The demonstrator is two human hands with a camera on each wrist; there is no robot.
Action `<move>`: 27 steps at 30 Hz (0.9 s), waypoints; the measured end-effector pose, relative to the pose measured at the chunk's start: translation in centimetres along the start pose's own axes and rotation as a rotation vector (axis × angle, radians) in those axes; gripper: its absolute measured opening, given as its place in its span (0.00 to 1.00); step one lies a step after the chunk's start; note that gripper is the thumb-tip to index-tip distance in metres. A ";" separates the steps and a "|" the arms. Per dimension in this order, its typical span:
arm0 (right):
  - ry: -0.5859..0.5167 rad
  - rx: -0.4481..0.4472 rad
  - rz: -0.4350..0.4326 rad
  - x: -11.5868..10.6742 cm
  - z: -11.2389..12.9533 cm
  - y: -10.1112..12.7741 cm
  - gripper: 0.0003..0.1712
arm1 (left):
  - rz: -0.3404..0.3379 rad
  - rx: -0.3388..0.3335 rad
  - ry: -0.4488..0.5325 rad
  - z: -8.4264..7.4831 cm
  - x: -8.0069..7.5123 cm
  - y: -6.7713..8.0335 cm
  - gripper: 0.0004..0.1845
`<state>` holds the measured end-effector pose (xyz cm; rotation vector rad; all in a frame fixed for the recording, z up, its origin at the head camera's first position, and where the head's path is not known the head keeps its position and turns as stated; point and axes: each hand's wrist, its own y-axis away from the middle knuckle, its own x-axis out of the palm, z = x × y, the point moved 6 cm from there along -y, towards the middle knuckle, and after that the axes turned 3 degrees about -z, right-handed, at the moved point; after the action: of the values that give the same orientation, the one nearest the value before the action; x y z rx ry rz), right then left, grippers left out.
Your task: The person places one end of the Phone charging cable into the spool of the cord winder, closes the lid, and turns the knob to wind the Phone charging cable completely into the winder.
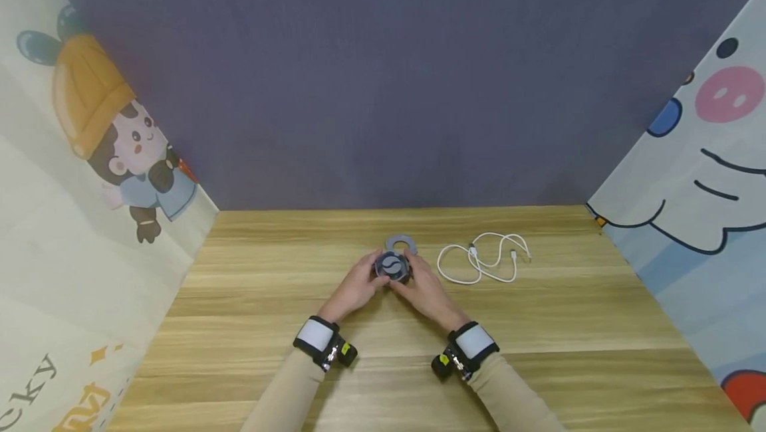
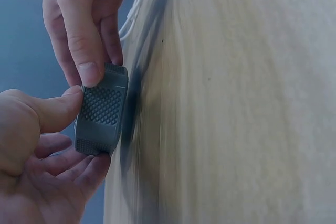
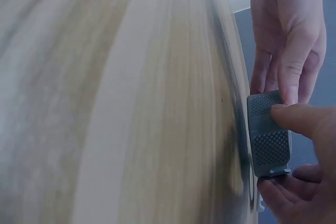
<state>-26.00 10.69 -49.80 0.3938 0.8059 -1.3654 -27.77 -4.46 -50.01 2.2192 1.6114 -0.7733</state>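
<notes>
A small dark-grey, many-sided puck [image 1: 391, 266] with a curved S-like mark on top is held between both hands. My left hand [image 1: 357, 286] grips its left side, thumb at the near edge and fingers round the far side. From the right, my right hand [image 1: 427, 289] grips it the same way. The left wrist view shows a knobbly textured panel [image 2: 101, 106] on the puck's side, which sits close to the wooden surface. A small tab [image 3: 280, 171] sticks out at its lower edge in the right wrist view. Just beyond the puck lies a flat grey ring [image 1: 397, 238], partly hidden.
A loosely looped white cable [image 1: 473, 252] with small plugs lies on the wooden table [image 1: 269, 252] to the right of the hands. A dark wall panel [image 1: 383, 86] stands at the back, with printed cartoon panels at left and right.
</notes>
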 end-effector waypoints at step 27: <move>-0.009 -0.182 -0.025 -2.6 0.8 2.7 0.47 | -0.001 0.087 -0.094 -2.6 0.5 2.6 0.38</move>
<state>-23.18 12.52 -47.91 0.2358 0.9224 -1.3039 -24.55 -3.61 -48.41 2.2048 1.5625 -0.9509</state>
